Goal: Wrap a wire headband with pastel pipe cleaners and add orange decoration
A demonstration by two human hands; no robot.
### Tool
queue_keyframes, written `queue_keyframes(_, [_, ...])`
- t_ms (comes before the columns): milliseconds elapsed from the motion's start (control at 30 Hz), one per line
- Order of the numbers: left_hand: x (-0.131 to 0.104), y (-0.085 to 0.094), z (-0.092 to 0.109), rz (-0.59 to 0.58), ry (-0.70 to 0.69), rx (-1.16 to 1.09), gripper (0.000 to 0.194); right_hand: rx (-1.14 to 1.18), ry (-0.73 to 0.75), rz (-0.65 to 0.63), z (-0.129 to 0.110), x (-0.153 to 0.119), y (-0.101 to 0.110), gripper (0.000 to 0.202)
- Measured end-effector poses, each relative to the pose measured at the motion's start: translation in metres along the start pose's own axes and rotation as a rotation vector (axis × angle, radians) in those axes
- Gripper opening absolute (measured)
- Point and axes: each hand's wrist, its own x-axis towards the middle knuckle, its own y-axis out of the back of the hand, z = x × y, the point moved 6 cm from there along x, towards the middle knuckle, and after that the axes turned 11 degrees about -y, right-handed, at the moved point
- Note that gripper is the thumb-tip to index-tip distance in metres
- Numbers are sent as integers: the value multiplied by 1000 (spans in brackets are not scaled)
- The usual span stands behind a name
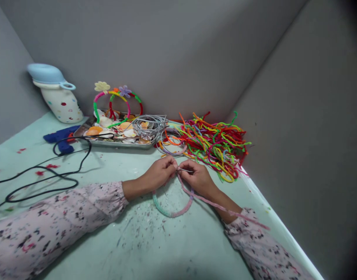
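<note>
My left hand (162,173) and my right hand (199,179) meet over the table, fingertips almost touching, both closed in a pinch. Between them is the top of a wire hoop (172,214), wrapped in fuzzy mint, pink and lilac pipe cleaner, its lower curve hanging toward me. A thin bare grey bit of wire shows at the right fingertips. One loose pink pipe cleaner (231,212) runs from the pinch point down across my right wrist. The exact grip is partly hidden by the fingers.
Behind the hands, a metal tray (120,144) holds shells, a coil of grey wire (150,126) and finished colourful hoops (95,105). A pile of pipe cleaners (216,142) lies right. Leftward are a blue glue gun (61,135), black cord (44,168) and tilted bottle (60,101). Walls enclose the table.
</note>
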Motion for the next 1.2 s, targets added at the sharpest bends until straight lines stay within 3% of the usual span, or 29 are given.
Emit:
queue_keyframes(267, [3, -1, -4, -28, 18, -82, 19, -146, 99, 101, -6, -4, 3, 14])
queue_keyframes(667, [1, -3, -2, -13, 29, -96, 18, 210, -97, -141, 3, 0, -2, 12])
queue_keyframes(900, [1, -3, -1, -10, 19, -96, 18, -11, 12, 3, -6, -3, 0, 8])
queue_keyframes(1200, [1, -3, -4, 0, 16, -76, 16, -199, 113, 83, -14, -6, 7, 8])
